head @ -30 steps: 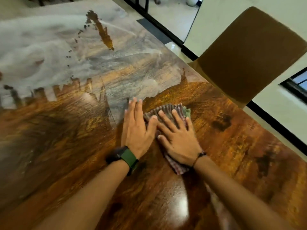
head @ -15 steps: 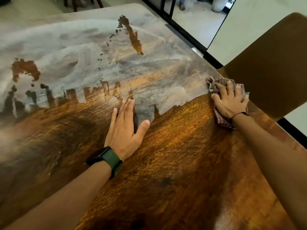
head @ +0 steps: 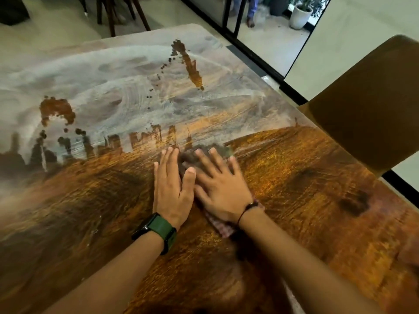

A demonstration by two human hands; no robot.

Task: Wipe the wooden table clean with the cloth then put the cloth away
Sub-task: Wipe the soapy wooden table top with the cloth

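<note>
A large wooden table fills the view, seen from above by the person wiping it. The half of the table farther from the person is covered in a pale, dusty film with dark blotches; the nearer half shows clean, glossy orange-brown wood. A brown chair stands at the table's right edge.

Near the middle of the table, right at the boundary between film and clean wood, both hands lie flat with fingers spread. The right hand presses down on a checked cloth, which peeks out beyond the fingertips and behind the wrist. The left hand rests on the bare table just beside it, its thumb touching the cloth's edge; its fingers curl round nothing. A green-strapped watch sits on the left wrist.

To wipe well from here, it seems best to keep the palm flat on the cloth, push into the film in overlapping strokes, and work steadily toward the far edge, refolding when the cloth loads up. Much of the table looks still unwiped.

No brands, labels or readable writing appear anywhere.
</note>
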